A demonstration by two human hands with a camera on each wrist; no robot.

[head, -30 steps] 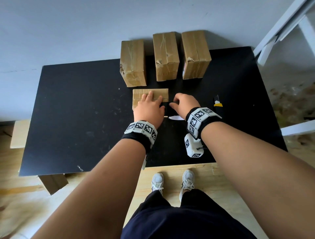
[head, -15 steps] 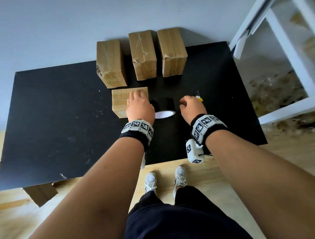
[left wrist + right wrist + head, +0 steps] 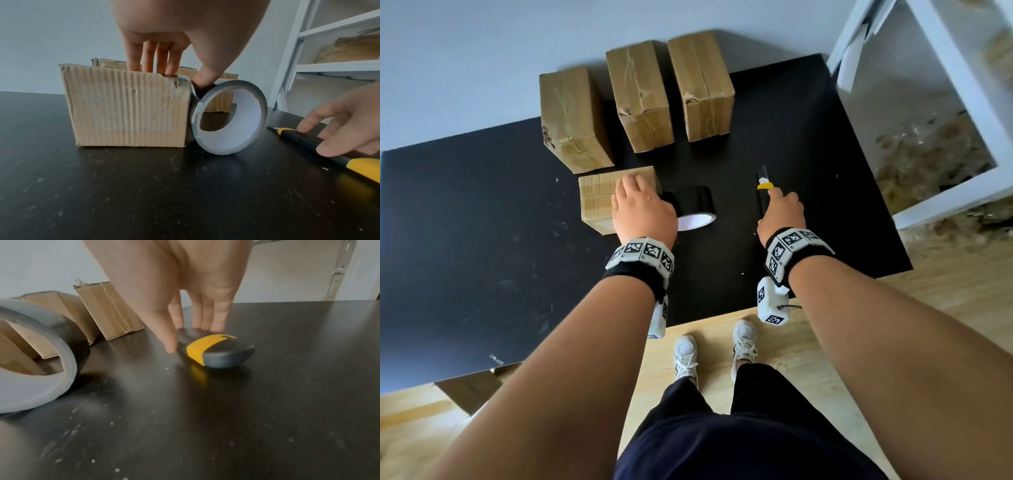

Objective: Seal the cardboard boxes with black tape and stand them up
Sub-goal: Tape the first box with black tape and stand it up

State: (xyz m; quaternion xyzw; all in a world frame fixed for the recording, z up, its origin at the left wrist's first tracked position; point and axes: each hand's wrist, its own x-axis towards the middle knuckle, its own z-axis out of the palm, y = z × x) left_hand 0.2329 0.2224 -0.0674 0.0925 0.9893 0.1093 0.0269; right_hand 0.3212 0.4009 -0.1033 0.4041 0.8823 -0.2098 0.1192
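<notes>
The black desk (image 3: 482,240) is carrying every item, with its near edge lying closest to the person. The right hand (image 3: 782,214) is reaching down onto a black and yellow utility knife (image 3: 763,192) lying flat on the desk; its fingers (image 3: 218,316) are extending nearly straight onto the knife's far side while the thumb is touching the near side, so this grip is lying apart, not yet closing round the handle. To the left, the left hand (image 3: 643,212) is resting on the low cardboard box (image 3: 599,202): four fingers (image 3: 152,56) are pressing straight down on its top, and the thumb is pressing the strip of tape running from the box's upper corner, with this grip likewise lying apart. The roll of black tape (image 3: 693,209) is standing on edge, just beside the box's right face, between the two hands. Beyond these, three taller cardboard boxes (image 3: 640,99) are standing upright in a row near the desk's far edge, before a pale wall. A white shelf frame (image 3: 941,85) is standing to the far right.
</notes>
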